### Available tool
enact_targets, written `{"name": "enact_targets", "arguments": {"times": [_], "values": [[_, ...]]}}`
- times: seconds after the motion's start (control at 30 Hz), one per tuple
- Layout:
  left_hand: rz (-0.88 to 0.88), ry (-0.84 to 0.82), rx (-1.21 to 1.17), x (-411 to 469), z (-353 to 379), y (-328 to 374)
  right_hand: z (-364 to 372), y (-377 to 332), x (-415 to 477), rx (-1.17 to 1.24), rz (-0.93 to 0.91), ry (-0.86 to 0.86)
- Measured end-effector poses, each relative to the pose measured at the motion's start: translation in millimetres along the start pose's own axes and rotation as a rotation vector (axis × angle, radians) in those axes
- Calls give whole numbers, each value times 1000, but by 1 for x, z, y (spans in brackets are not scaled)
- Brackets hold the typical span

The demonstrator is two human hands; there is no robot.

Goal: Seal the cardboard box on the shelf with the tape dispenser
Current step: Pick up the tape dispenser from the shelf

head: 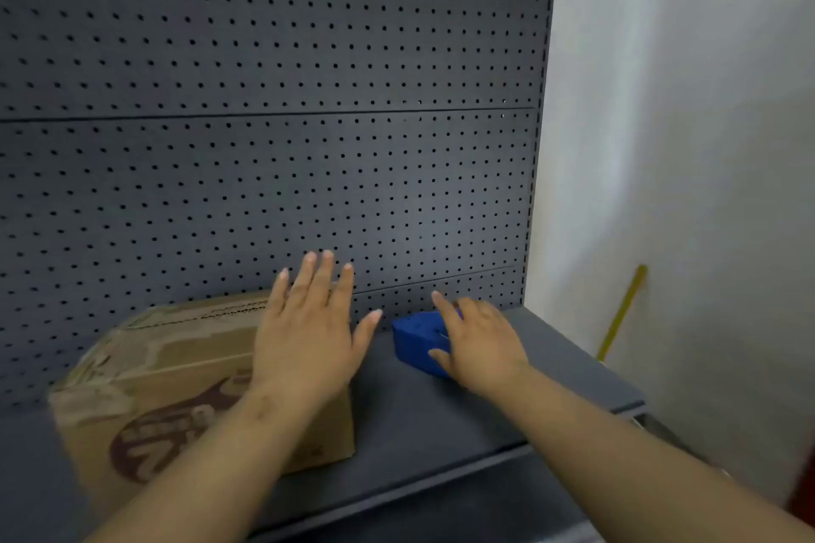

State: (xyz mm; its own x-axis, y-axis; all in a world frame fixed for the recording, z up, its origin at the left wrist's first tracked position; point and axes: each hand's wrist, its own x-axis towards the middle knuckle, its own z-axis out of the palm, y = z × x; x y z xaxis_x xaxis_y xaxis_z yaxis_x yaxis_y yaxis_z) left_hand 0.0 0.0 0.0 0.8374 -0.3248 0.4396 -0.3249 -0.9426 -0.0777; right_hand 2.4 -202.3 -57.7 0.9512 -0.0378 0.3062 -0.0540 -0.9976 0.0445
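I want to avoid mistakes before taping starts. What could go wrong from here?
1. The right hand only rests on the blue dispenser, fingers not closed; it may slip when lifted.
2. The box sits skewed near the shelf front edge; pressing with the left hand may push it off.
3. The image is blurred, so the flap seam is unclear.

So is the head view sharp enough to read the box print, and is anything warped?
Head view: the cardboard box is motion-blurred, its print unreadable; the wide lens bows the pegboard lines; lighting is dim and even, no glare.
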Motion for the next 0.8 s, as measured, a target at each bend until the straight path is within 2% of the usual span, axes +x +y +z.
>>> {"name": "enact_targets", "arguments": {"times": [0.13, 0.33, 0.5, 0.8], "values": [[-21, 40, -24, 4, 14, -4, 23, -4, 17, -87, 52, -92], [-33, 10, -46, 7, 26, -10, 50, 4, 30, -179, 85, -201], [-27, 24, -71, 6, 27, -11, 62, 9, 35, -200, 74, -197], [-24, 27, -128, 0, 19, -18, 63, 19, 36, -40, 49, -158]]}}
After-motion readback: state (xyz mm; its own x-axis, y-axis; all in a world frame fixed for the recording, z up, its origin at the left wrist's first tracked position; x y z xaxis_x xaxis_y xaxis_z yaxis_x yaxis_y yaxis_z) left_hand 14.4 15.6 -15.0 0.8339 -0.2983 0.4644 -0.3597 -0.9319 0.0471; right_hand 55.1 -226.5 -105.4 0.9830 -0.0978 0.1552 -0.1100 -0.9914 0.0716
